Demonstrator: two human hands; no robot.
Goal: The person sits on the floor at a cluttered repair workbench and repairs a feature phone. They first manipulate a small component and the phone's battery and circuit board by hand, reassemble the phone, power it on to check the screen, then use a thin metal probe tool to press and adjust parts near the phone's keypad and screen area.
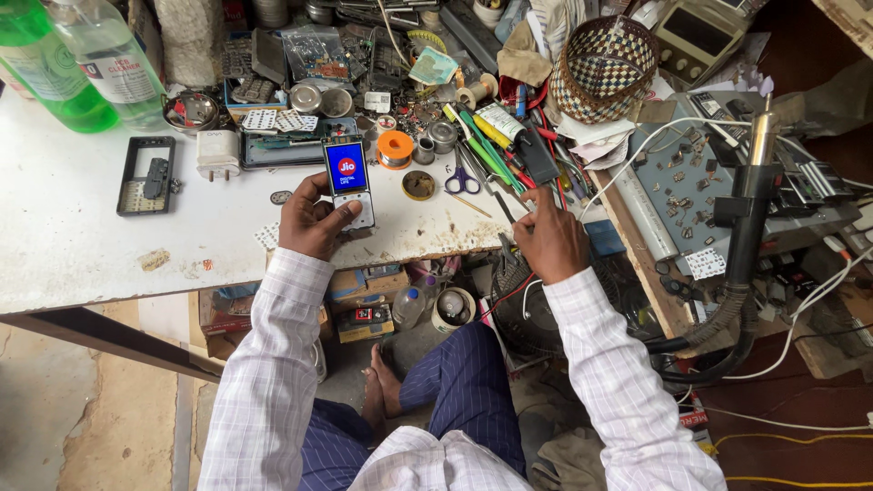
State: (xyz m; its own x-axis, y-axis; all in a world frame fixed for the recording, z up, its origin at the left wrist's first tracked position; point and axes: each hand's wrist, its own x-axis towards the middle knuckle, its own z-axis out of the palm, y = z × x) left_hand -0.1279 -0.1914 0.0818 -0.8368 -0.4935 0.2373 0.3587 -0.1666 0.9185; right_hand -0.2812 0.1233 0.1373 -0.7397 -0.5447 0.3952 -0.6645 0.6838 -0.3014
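Our left hand (314, 221) has its fingers wrapped around a small keypad phone (349, 182), screen lit, above the white workbench (73, 236). Our right hand (550, 238) pinches tweezers (506, 211) near the scissors (462, 181).

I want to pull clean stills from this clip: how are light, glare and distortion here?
Head view: soft even daylight, faint shadows under the left hand and right hand; the small phone has a lit screen, readable without glare; the white table is bright but not blown out; wide-lens bending at the edges; the far clutter stays sharp.
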